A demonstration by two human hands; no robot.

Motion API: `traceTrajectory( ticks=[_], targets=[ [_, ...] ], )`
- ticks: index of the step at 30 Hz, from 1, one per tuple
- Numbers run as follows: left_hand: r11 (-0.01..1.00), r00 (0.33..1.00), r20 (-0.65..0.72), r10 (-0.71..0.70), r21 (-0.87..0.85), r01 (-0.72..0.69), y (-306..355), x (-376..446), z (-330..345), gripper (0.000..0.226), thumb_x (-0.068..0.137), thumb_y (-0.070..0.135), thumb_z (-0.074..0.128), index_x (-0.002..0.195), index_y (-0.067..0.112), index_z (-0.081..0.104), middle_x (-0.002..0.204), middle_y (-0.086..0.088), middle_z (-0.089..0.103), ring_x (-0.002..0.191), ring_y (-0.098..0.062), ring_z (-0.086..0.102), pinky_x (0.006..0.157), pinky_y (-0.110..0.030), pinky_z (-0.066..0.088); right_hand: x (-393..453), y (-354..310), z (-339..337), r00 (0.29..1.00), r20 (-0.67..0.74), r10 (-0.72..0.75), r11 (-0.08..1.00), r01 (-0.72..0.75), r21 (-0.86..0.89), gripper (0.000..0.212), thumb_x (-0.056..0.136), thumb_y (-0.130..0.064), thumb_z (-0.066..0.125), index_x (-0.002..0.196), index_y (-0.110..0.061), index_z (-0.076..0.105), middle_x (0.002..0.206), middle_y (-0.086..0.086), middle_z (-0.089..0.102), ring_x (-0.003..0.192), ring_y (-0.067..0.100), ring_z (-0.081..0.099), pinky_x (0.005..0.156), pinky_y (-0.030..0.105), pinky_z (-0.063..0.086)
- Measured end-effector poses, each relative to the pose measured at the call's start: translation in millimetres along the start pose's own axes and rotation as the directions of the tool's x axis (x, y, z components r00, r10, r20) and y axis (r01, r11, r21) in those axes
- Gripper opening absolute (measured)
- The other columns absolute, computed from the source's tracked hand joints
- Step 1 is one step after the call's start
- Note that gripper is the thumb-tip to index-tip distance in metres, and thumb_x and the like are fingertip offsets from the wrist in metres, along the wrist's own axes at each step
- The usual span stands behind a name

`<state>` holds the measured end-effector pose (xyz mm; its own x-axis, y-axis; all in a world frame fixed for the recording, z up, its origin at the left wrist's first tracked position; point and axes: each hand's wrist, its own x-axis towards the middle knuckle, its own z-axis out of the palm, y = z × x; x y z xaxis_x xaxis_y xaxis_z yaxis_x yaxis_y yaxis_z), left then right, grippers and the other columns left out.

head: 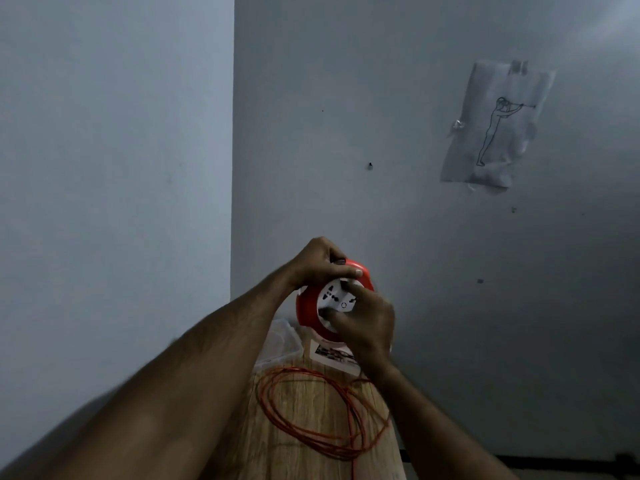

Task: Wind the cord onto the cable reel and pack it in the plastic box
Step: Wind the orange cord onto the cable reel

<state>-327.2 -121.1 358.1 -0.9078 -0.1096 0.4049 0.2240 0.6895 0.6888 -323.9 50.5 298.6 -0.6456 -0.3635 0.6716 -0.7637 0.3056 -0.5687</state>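
Wooden table (311,410), hands (346,292) gripping cable reel (308,306)

The right hand (367,323) covers the lower right of the cable reel (311,306) — its far side is hidden. The plastic box (282,341) shows only partly behind the left forearm, and the cord (311,427) runs off the bottom edge.

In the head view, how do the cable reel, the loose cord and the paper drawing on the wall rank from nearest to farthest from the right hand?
1. Cable reel: held by right hand.
2. Loose cord: on the table below.
3. Paper drawing: on the wall, upper right.
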Motion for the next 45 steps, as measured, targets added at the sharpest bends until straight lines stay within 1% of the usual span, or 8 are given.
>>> traceTrajectory(
  ticks=[4, 9, 13, 17, 21, 33, 41, 45],
  targets=[
    [0.999, 0.996, 0.082, -0.017, 0.042, 0.014, -9, -6, 20, 0.039, 0.081, 0.040, 0.085, 0.061, 0.012, 0.068, 0.060, -0.009, 0.059, 0.054, -0.016, 0.055, 0.053, -0.029, 0.043, -25, -18, 24, 0.663, 0.028, 0.748, 0.565, -0.658, 0.498, 0.055, 0.064, -0.024, 0.094, 0.114, -0.017, 0.073, 0.113, 0.004, 0.074, 0.099, 0.020, 0.071, 0.081, 0.042, 0.063],
    [0.995, 0.987, 0.127, -0.098, 0.039, 0.093, -31, -23, 44, 0.040, 0.080, 0.041, 0.086, 0.064, 0.008, 0.071, 0.060, -0.012, 0.059, 0.054, -0.017, 0.051, 0.056, -0.031, 0.040, -32, -30, 26, 0.209, 0.359, 0.910, -0.170, -0.601, 0.781, 0.040, 0.068, -0.008, 0.088, 0.081, -0.010, 0.050, 0.097, 0.015, 0.062, 0.094, 0.038, 0.067, 0.084, 0.061, 0.058],
    [0.990, 0.981, 0.137, -0.139, 0.022, 0.137, -42, -34, 37, 0.039, 0.084, 0.040, 0.084, 0.058, 0.016, 0.067, 0.053, 0.004, 0.057, 0.048, -0.011, 0.051, 0.052, -0.025, 0.040, -53, -20, 16, 0.412, 0.361, 0.836, 0.070, -0.735, 0.675, 0.018, 0.084, 0.000, 0.075, 0.093, -0.008, 0.062, 0.100, 0.018, 0.070, 0.090, 0.031, 0.073, 0.079, 0.050, 0.063],
    [0.985, 0.971, 0.164, -0.171, 0.027, 0.169, -47, -43, 29, 0.028, 0.086, 0.038, 0.083, 0.070, 0.017, 0.075, 0.060, 0.003, 0.066, 0.052, -0.008, 0.060, 0.054, -0.021, 0.047, -71, 5, -1, 0.980, 0.084, 0.180, 0.966, -0.192, 0.175, 0.025, 0.086, -0.010, 0.077, 0.109, -0.010, 0.070, 0.087, 0.000, 0.072, 0.074, 0.007, 0.069, 0.071, 0.022, 0.060],
    [0.974, 0.946, 0.235, -0.222, 0.022, 0.224, -43, -47, 30, 0.023, 0.086, 0.038, 0.082, 0.072, 0.020, 0.077, 0.065, 0.002, 0.071, 0.058, -0.010, 0.066, 0.059, -0.025, 0.053, -63, 22, -12, 0.616, 0.593, -0.518, 0.623, 0.747, -0.231, 0.049, 0.082, -0.013, 0.074, 0.129, -0.013, 0.059, 0.101, 0.006, 0.074, 0.094, 0.024, 0.071, 0.115, 0.055, 0.036],
    [0.976, 0.878, 0.427, -0.217, 0.062, 0.211, -34, -54, 47, 0.028, 0.087, 0.032, 0.083, 0.063, 0.022, 0.073, 0.058, 0.005, 0.066, 0.050, -0.009, 0.058, 0.055, -0.026, 0.048, -36, 30, -20, 0.089, 0.780, -0.619, 0.133, 0.991, -0.008, 0.049, 0.088, -0.012, 0.073, 0.132, -0.012, 0.054, 0.104, 0.012, 0.072, 0.094, 0.033, 0.072, 0.102, 0.051, 0.050],
    [0.981, 0.913, 0.360, -0.192, 0.086, 0.173, -38, -54, 55, 0.029, 0.086, 0.025, 0.083, 0.059, 0.019, 0.072, 0.057, 0.003, 0.064, 0.051, -0.008, 0.056, 0.054, -0.025, 0.046, -34, 33, -8, 0.171, 0.830, -0.531, 0.203, 0.977, -0.072, 0.034, 0.094, -0.013, 0.062, 0.127, -0.009, 0.061, 0.114, 0.014, 0.071, 0.098, 0.031, 0.072, 0.089, 0.044, 0.059],
    [0.985, 0.956, 0.239, -0.171, 0.069, 0.159, -37, -55, 54, 0.029, 0.080, 0.039, 0.086, 0.070, 0.013, 0.077, 0.067, -0.007, 0.070, 0.058, -0.014, 0.065, 0.057, -0.026, 0.049, -43, 47, 2, 0.585, 0.669, -0.458, 0.606, 0.757, -0.247, 0.052, 0.083, -0.027, 0.078, 0.132, -0.019, 0.062, 0.121, 0.011, 0.071, 0.105, 0.028, 0.071, 0.084, 0.040, 0.059]
  ],
)
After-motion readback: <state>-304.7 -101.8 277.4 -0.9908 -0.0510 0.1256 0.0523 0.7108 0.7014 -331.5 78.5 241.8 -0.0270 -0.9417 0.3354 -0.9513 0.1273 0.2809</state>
